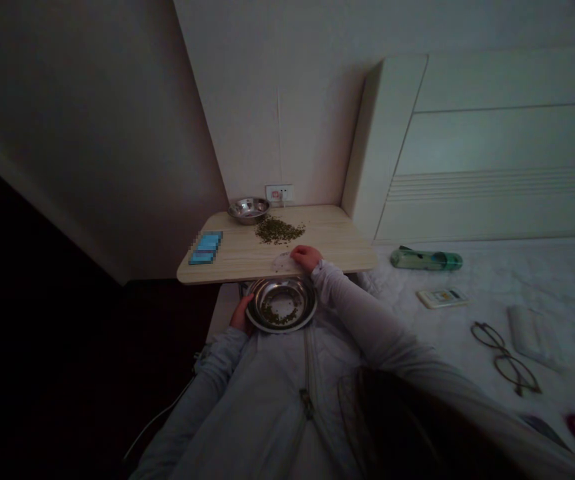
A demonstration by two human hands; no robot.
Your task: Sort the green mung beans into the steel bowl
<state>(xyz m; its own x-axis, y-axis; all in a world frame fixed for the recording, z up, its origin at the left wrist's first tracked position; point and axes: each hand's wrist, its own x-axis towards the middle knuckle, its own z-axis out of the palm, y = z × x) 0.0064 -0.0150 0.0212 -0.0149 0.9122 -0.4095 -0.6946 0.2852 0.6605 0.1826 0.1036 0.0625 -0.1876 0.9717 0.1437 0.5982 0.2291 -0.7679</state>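
My left hand (242, 315) grips the left rim of a shiny metal bowl (311, 305) just below the table's front edge. Small dark green bits (278, 316) lie in the bottom of this bowl. Above it, my right hand (307, 257) is closed at the front of the small wooden table (232, 267), its fingers pinching the edge of a pale, see-through piece of plastic (282, 262). Farther back on the tabletop spreads a loose pile of the same green bits (279, 231). The exact kind of these bits is too small to tell.
A second metal bowl (249, 211) stands at the table's back left, with a blurred blue phone-like object (206, 247) in front. Behind is a wall socket (280, 193). On the bed at right lie a green bottle (427, 259), a phone (441, 298) and eyeglasses (504, 353).
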